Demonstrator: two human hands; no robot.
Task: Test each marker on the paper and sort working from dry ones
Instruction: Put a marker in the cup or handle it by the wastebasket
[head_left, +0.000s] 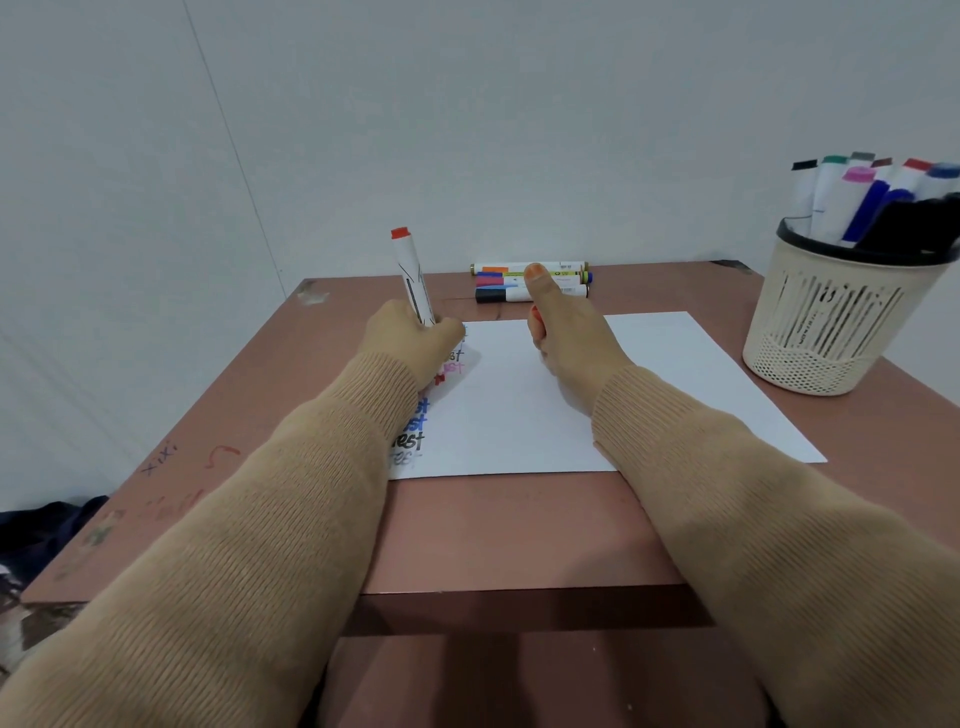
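The left hand (410, 338) grips a red-ended marker (413, 275) upright over the paper (649, 374), the right hand (566, 332) beside it curled thumb-up around an orange piece (535, 314), capped markers (519, 283) lying just beyond, a basket (831, 322) farther right.

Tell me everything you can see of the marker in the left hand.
The marker has a white, plastic-looking barrel with black print and a red end pointing up. The left hand grips its lower part, holding it nearly upright over the left edge of the paper. Its tip is hidden by the hand.
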